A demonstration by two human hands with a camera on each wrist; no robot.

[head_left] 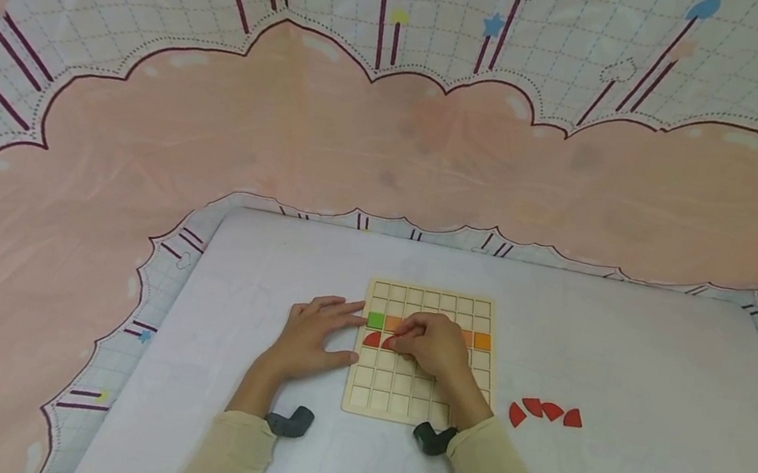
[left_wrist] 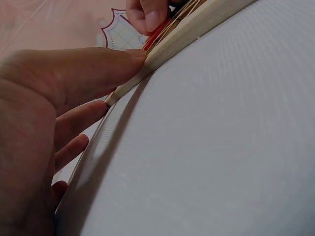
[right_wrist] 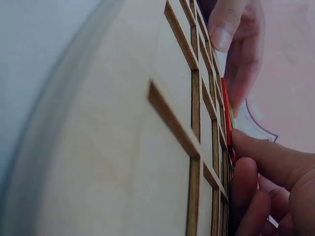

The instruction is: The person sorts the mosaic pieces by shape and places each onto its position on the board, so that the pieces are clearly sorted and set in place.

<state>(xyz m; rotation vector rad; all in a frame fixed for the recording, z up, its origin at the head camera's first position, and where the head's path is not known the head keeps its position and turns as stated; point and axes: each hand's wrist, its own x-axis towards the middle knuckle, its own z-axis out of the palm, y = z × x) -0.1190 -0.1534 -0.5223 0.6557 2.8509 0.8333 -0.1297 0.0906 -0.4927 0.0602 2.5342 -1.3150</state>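
Note:
A wooden grid board (head_left: 404, 413) lies on the white table. My left hand (head_left: 302, 346) spreads its fingers along the board's left side, and in the left wrist view its thumb (left_wrist: 115, 66) touches the rim. With thumb and fingertips, my right hand (head_left: 437, 348) pinches a red quarter-circle piece (head_left: 388, 342) at the second cell of the fourth row. Left of it, another red quarter-circle piece (head_left: 372, 339) occupies the first cell. One row up are a green square (head_left: 375, 320) and orange squares (head_left: 483, 341), partly hidden by the right hand.
Several loose red quarter-circle pieces (head_left: 552, 412) lie on the white table (head_left: 664, 388), right of the board. Dark wrist devices (head_left: 290, 421) sit on both wrists. A patterned pink cloth (head_left: 439, 154) extends beyond the table's far edge.

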